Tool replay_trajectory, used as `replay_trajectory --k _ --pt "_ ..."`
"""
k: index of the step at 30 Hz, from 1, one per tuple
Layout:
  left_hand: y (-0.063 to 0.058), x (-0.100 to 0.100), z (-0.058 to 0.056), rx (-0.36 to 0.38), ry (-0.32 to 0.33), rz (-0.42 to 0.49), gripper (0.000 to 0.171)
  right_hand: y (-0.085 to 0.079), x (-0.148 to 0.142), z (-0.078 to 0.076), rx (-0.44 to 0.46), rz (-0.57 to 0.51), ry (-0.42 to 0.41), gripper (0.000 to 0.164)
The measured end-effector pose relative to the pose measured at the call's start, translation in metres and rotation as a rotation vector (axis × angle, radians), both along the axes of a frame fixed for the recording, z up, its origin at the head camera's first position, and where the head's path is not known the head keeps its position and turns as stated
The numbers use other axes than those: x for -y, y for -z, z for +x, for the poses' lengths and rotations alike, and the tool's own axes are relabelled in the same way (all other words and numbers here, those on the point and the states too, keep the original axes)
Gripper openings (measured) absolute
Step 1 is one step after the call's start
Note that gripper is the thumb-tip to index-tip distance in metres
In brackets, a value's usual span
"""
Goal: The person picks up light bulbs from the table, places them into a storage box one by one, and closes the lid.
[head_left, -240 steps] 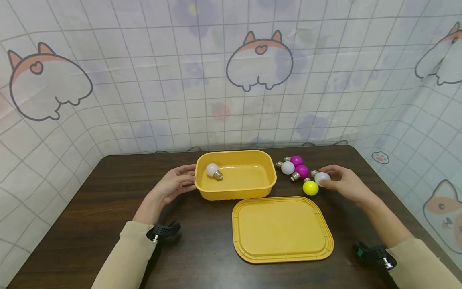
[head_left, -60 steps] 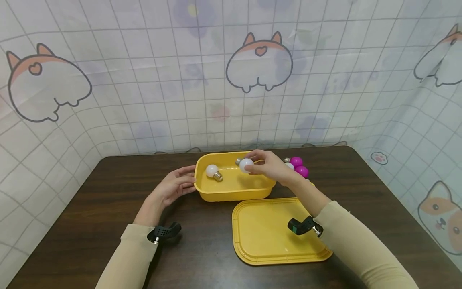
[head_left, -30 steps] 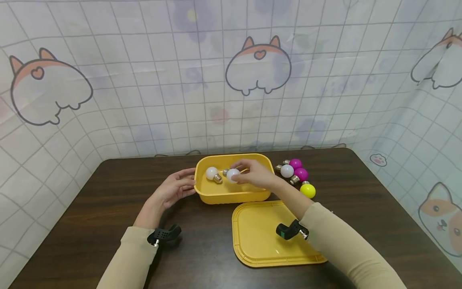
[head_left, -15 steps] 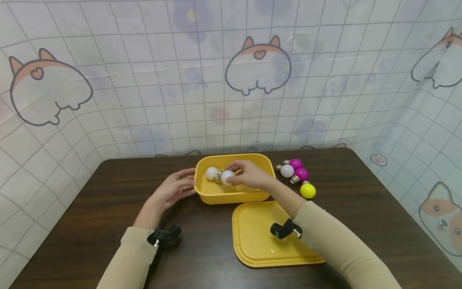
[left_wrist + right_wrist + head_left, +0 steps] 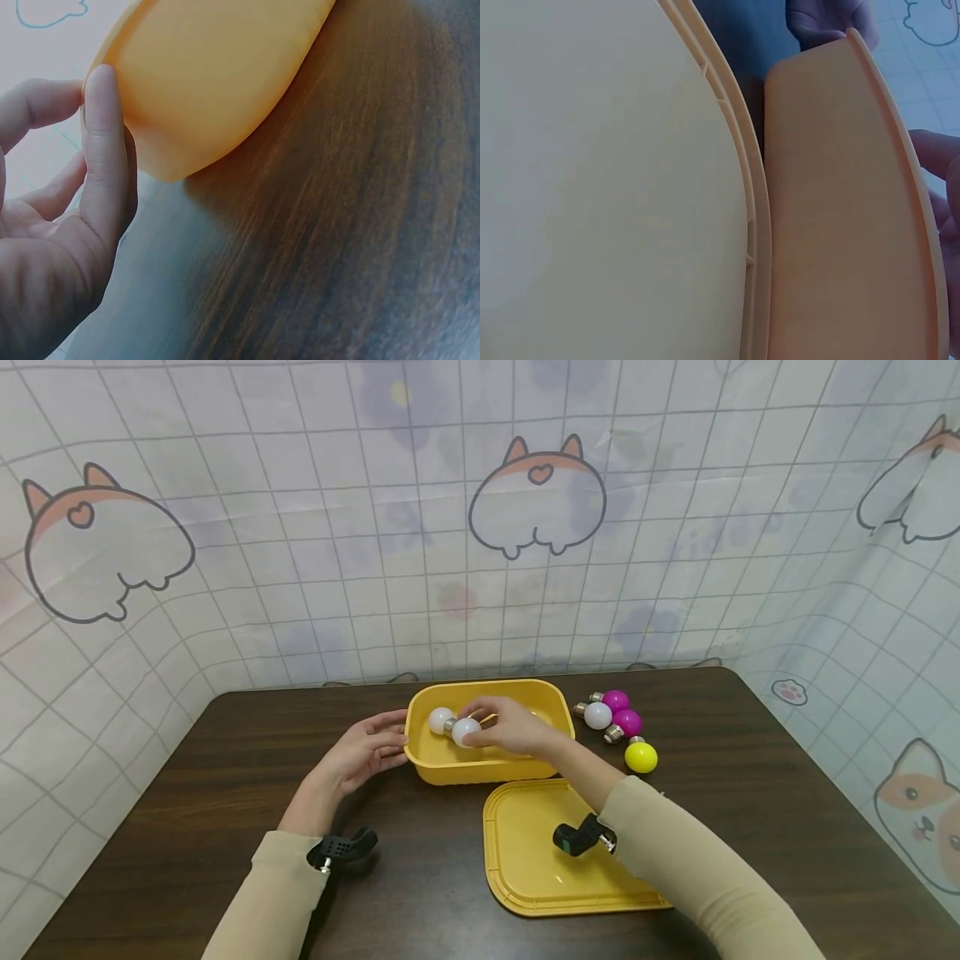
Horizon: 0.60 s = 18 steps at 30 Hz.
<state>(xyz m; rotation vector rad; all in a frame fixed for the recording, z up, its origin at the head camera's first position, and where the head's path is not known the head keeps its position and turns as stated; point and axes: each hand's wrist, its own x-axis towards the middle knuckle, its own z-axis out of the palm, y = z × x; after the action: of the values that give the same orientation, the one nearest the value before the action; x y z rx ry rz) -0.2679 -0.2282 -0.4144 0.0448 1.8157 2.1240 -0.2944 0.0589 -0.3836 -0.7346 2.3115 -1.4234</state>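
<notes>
Held bulb (image 5: 467,732) farther left — bases (image 5: 450,725) indistinct

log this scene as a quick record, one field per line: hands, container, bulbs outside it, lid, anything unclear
left hand: touches the left end of the yellow container
right hand: holds one white bulb inside the container
also in container: second white bulb, left of the held one
bulbs outside: rear magenta bulb, front magenta bulb, third white bulb, yellow bulb
lid: on the table, in front of the container, partly hidden by the right arm
unclear: whether the held bulb touches the container floor
</notes>
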Motion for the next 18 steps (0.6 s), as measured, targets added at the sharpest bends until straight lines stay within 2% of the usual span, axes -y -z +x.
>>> replay_trajectory --k 11,18 --pt "-0.0002 0.0002 -0.0003 -0.001 0.012 0.007 0.063 0.0038 0.0058 -0.0065 -0.037 0.026 -0.039 0.036" --pt "-0.0005 0.0002 0.0005 0.004 0.007 0.014 0.062 0.0059 0.0109 -0.0099 -0.046 0.052 -0.023 0.035"
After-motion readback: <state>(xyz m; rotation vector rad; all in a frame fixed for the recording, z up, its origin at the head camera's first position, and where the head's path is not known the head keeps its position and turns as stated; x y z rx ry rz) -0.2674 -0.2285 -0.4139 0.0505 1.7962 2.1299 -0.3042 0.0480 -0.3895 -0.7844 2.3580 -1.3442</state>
